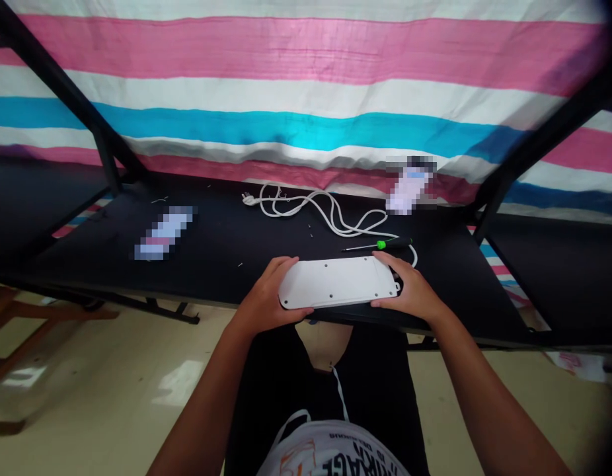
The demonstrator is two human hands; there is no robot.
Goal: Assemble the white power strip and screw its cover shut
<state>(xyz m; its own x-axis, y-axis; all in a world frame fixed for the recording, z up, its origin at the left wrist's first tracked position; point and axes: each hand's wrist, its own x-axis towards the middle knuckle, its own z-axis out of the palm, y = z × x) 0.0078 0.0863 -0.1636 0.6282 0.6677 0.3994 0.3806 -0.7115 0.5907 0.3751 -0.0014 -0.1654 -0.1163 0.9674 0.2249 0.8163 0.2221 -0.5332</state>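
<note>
A white power strip (353,283) is held level at the table's front edge, its flat back with several screw holes facing up. My left hand (272,297) grips its left end, thumb and fingers on opposite long sides. Around the right end my right hand (406,289) is closed in the same way. The strip's white cord (330,210) runs from the right end and lies in loops behind it, ending in a plug (248,198). Just beyond the strip lies a screwdriver (380,245) with a green and black handle. The strip's underside is hidden.
Small screws (310,231) lie scattered on the black table (207,231). A blurred-out flat object (164,233) lies at the left, another (409,188) at the back right. Black metal frame bars (538,142) rise at both sides before a striped sheet (306,53).
</note>
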